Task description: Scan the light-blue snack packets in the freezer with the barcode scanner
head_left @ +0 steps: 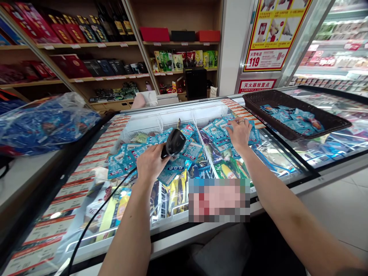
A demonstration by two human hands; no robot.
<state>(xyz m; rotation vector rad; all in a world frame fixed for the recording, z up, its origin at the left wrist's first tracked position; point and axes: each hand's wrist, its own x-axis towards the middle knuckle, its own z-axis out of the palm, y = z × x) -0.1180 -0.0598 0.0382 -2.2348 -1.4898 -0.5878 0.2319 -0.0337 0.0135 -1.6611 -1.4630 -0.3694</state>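
Note:
My left hand point(150, 163) is wrapped round the handle of a black barcode scanner point(176, 142), whose cable point(100, 211) trails down to the lower left. Under the scanner, many small blue packets point(123, 159) are spread over the glass-topped chest freezer point(198, 232). On the right, my right hand point(240, 132) rests over another group of blue packets point(220, 132), fingers bent down onto them. Whether its fingertips grip a packet is hard to see. Through the glass, ice-cream packs point(178, 188) lie between white wire dividers point(205, 149).
A dark brown basket point(290, 132) with blue packets stands on the freezer at right. At left lies a clear plastic bag of blue packs point(48, 122). Price labels point(54, 207) line the glass. Shelves point(94, 44) with bottles and boxes stand behind, beside a fire notice point(276, 34).

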